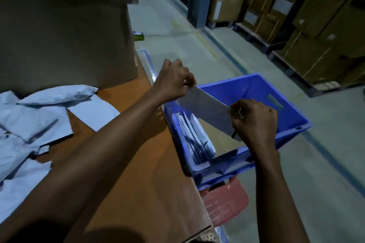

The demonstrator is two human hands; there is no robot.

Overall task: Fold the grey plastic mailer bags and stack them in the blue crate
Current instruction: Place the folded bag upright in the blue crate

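A folded grey mailer bag point(207, 107) hangs over the open blue crate point(256, 87), held at both ends. My left hand point(174, 81) pinches its far upper corner and my right hand point(254, 122) pinches its near lower edge. Inside the crate, along its left wall, several folded mailers point(195, 136) stand on edge. A loose pile of unfolded grey mailers point(33, 122) lies on the brown table point(138, 173) at the left.
A large cardboard box point(63, 25) stands at the table's back left. The crate sits on a red stool point(227, 201) beside the table's right edge. Pallets of stacked cartons point(308, 16) line the far right across a concrete aisle.
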